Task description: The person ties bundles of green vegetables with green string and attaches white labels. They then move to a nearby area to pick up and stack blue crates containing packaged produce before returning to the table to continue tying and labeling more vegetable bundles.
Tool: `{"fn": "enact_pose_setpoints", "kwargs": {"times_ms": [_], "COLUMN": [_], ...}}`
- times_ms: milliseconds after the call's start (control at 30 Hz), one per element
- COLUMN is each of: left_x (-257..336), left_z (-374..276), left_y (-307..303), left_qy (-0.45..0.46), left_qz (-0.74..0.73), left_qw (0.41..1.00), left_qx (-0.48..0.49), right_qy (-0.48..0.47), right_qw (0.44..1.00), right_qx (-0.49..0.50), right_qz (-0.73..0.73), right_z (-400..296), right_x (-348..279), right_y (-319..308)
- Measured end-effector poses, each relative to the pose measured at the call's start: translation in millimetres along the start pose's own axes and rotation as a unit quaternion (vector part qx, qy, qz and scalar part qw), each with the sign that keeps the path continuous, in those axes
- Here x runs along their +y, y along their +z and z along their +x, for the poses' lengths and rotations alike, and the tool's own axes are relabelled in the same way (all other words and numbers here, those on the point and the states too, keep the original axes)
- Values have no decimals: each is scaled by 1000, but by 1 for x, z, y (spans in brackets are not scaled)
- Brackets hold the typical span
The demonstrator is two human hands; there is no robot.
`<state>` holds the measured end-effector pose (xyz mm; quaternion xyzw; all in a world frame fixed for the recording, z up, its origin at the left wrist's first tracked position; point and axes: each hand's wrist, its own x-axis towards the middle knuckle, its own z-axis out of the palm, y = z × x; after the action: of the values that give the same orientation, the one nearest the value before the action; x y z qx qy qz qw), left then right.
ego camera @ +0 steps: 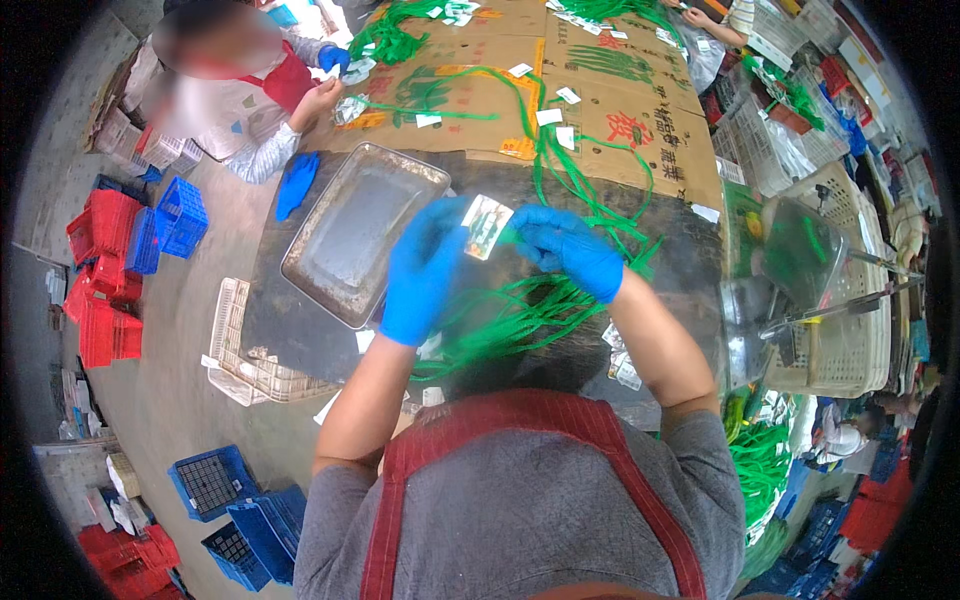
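My left hand [426, 262], in a blue glove, pinches a small printed card [487, 227] by its left edge. At the card's right edge is my right hand [568, 247], also blue-gloved, its fingers curled around a blurred bit of green mesh netting [512, 235]. Below both hands, a bundle of long green mesh net sleeves [517, 315] lies across the dark tabletop [300, 337]. More net strands [574, 176] with white tags run away from me past my right hand. Several printed cards [621, 360] lie by my right forearm.
A worn metal tray [360, 232] rests left of my hands, with a blue glove [298, 185] beyond it. Flattened cardboard [487, 97] covers the far table. A co-worker [247, 97] handles something white at the far left. Crates [214, 480] stand on the floor; a plastic basket [832, 352] is at right.
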<state>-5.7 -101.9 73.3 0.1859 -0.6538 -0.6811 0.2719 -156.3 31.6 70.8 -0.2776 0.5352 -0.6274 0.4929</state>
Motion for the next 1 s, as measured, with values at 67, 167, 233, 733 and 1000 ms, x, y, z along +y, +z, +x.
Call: {"fn": "enact_pose_setpoints", "kwargs": {"times_ms": [67,167,233,733,1000], "left_x": [-9,-16,-21,-17,-18], "left_z": [-4,-5,-6,-28,-22], "left_y": [-5,-9,-11,-28,-32], "left_qy": [-23,-28,-23,210,-49], "left_qz": [-19,-31,-17,276,83], "left_qw": [999,998,999,931,995], "left_qx": [15,39,43,-112,-15], "right_qy": [14,17,11,80,7], "right_qw": [999,1000,999,995,996], "right_qx": [-28,-19,-18,-53,-10], "right_qz": [-33,-13,-38,-13,-84], "right_z": [3,10,12,12,-3], "right_x": [8,17,27,60,62], "right_y": [-2,4,4,6,2]}}
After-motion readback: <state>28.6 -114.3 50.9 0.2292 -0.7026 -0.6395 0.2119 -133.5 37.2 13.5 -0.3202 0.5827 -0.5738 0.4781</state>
